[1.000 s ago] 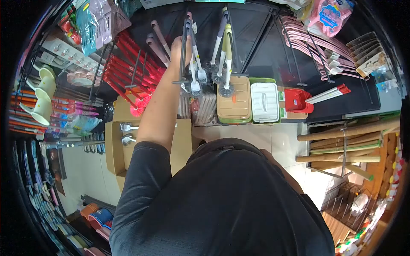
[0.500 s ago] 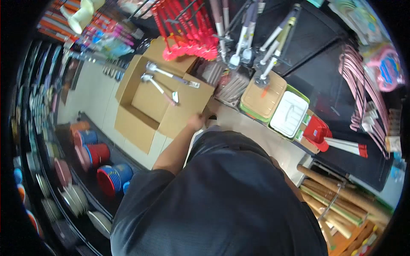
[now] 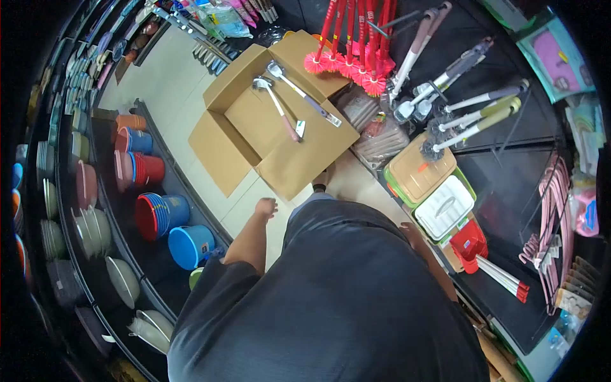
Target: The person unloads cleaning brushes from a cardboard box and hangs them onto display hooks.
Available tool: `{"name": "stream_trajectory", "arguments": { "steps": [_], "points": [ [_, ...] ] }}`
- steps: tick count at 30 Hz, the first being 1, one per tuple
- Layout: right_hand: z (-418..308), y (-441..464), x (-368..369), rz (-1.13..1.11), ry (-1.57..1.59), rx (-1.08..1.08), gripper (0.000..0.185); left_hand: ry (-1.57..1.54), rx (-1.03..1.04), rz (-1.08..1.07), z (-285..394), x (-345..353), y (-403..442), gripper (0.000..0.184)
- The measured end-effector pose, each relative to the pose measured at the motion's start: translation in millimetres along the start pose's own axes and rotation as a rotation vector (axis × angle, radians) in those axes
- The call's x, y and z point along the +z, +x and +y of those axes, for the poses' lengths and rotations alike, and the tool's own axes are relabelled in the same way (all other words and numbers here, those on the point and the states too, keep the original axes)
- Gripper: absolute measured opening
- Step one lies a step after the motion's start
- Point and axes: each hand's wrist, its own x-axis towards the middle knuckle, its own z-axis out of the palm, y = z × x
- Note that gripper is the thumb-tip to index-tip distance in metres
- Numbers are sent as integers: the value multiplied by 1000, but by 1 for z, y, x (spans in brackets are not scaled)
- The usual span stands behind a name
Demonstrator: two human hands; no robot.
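Note:
My left hand (image 3: 266, 207) hangs over the tiled floor, just below the near flap of an open cardboard box (image 3: 299, 172). Its fingers are loosely bent and apart, with nothing visible in them. Across the box lie two long-handled brushes, a pink-and-white brush (image 3: 277, 108) and a grey-and-white brush (image 3: 304, 94), both with tags. My right hand (image 3: 408, 230) shows only in part beside my body, near the lidded storage bins; its fingers are too hidden to read. The nearest of those bins has a white lid (image 3: 443, 207).
Red brushes (image 3: 361, 63) and grey-handled brushes (image 3: 445, 76) hang on the rack ahead. A tan-lidded bin (image 3: 420, 167), a red dustpan (image 3: 469, 245) and pink hangers (image 3: 550, 216) line the right side. Buckets (image 3: 191, 245) and bowls (image 3: 124, 280) fill the left shelves.
My left hand has drawn back from the box's near flap toward my body and the left. The view has shifted and turned, so the box and racks sit farther right.

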Motion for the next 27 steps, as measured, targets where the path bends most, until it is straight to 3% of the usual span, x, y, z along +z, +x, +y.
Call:
{"name": "stream_trajectory", "arguments": {
  "steps": [1, 2, 4, 8, 11, 17, 22, 24, 27],
  "points": [
    [-16, -1, 1, -13, 22, 22, 44, 1, 28, -26, 18, 3, 6, 29],
    [0, 16, 7, 25, -90, -92, 45, 3, 55, -53, 40, 5, 10, 29],
    [-16, 17, 8, -1, -85, -57, 45, -34, 95, -156, 74, 10, 33, 40],
    [-67, 4, 11, -30, -94, 46, 46, -96, 143, -215, 136, 22, 71, 39],
    [-62, 7, 16, -4, -205, 74, 45, -144, 97, -246, 161, 32, 107, 38],
    [-98, -29, 28, 10, -82, 158, 41, -244, -16, -312, 181, 61, 138, 33],
    [-72, -27, 49, -4, -62, 144, 44, -395, -74, -216, 178, 85, 167, 25],
    [-48, -23, 59, -20, 127, 122, 45, -446, -89, -250, 183, 83, 169, 24],
    [-80, -32, 63, -25, -28, 120, 47, -480, -58, -257, 195, 79, 161, 26]
  ]
}}
